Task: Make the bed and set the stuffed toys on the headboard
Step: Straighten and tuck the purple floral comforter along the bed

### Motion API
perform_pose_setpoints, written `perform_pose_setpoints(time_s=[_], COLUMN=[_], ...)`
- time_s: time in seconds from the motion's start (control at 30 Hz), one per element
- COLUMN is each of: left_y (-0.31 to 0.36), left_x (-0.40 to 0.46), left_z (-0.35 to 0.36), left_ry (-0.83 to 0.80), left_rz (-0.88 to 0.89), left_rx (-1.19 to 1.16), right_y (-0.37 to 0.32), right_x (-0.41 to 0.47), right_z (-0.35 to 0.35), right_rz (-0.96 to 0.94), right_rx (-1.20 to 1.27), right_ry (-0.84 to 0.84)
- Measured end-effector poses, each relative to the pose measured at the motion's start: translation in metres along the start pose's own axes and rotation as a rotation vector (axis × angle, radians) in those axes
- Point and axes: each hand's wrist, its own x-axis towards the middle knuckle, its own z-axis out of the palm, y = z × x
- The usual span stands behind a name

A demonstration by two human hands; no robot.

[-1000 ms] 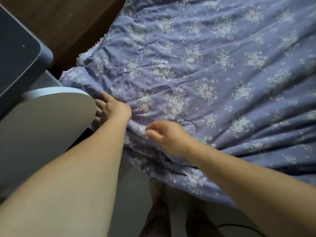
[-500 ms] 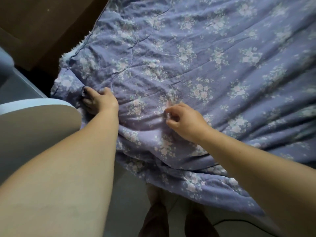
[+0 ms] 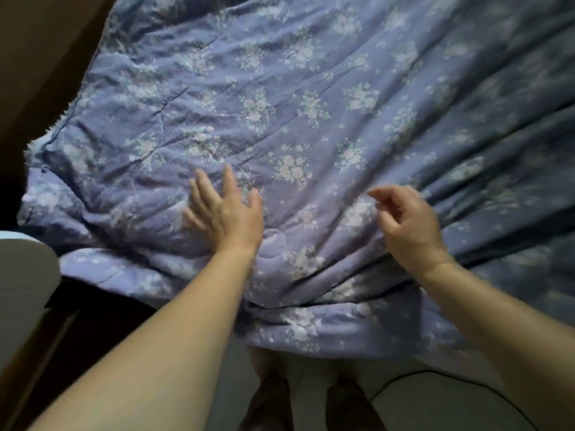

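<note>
I see the quilt (image 3: 311,104), lavender-blue with pale flower prints, spread over the bed and filling most of the view from 9 o'clock round to 3 o'clock. My left hand (image 3: 225,213) lies flat on it near the middle of the view, its fingers (image 3: 202,188) straight and spread apart, pointing to 12 o'clock and pressing the cloth. My right hand (image 3: 410,225) is at 3 o'clock from the left one, well apart from it; its fingers (image 3: 382,194) are loosely curled and hold nothing, the tips just above or at the cloth, I cannot tell which.

The near edge of the quilt hangs over the side of the bed at 6 o'clock, bunched in thick folds between my two forearms. Its corner sits at 9 o'clock, beside a dark gap. A pale rounded piece of furniture (image 3: 25,290) stands at 8 o'clock, close to this corner. Below the edge I see grey floor (image 3: 435,399), my two feet and a thin black cable (image 3: 413,376). The room to 12 o'clock and 2 o'clock is all quilt, wrinkled.

Half a second ago the left hand gripped the corner at 9 o'clock and the right pinched a fold; now both have let go and moved toward 3 o'clock.
</note>
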Motion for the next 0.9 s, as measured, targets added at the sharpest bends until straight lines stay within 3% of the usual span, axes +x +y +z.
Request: perform_pose_setpoints(time_s=[0.1,0.2,0.3,0.47,0.57,0.67,0.73,0.83,0.9], left_y=[0.038,0.073,0.097,0.135,0.151,0.169,0.185,0.200,0.210], left_x=[-0.048,-0.091,-0.108,-0.125,-0.137,-0.149,-0.153,-0.157,-0.160], left_z=[0.033,0.052,0.065,0.073,0.072,0.071,0.061,0.049,0.042], left_ry=[-0.248,-0.268,-0.302,-0.473,-0.513,-0.377,-0.354,-0.487,-0.543], left_rz=[0.370,0.792,0.975,0.788,0.783,0.856,0.805,0.744,0.733], left_rx=[0.093,0.137,0.202,0.401,0.353,0.246,0.183,0.233,0.259], right_y=[0.051,0.091,0.116,0.125,0.118,0.109,0.108,0.106,0.102], right_x=[-0.014,-0.021,-0.017,0.000,0.011,0.009,0.002,-0.011,-0.016], right_z=[-0.046,-0.089,-0.112,-0.129,-0.140,-0.161,-0.178,-0.200,-0.208], right_rz=[-0.001,-0.023,-0.083,-0.353,-0.440,-0.483,-0.524,-0.493,-0.336], right_rx=[-0.317,-0.575,-0.744,-0.936,-0.817,-0.700,-0.624,-0.524,-0.524], right_ry=[-0.087,-0.210,-0.336,-0.253,-0.165,-0.081,-0.054,-0.131,-0.289])
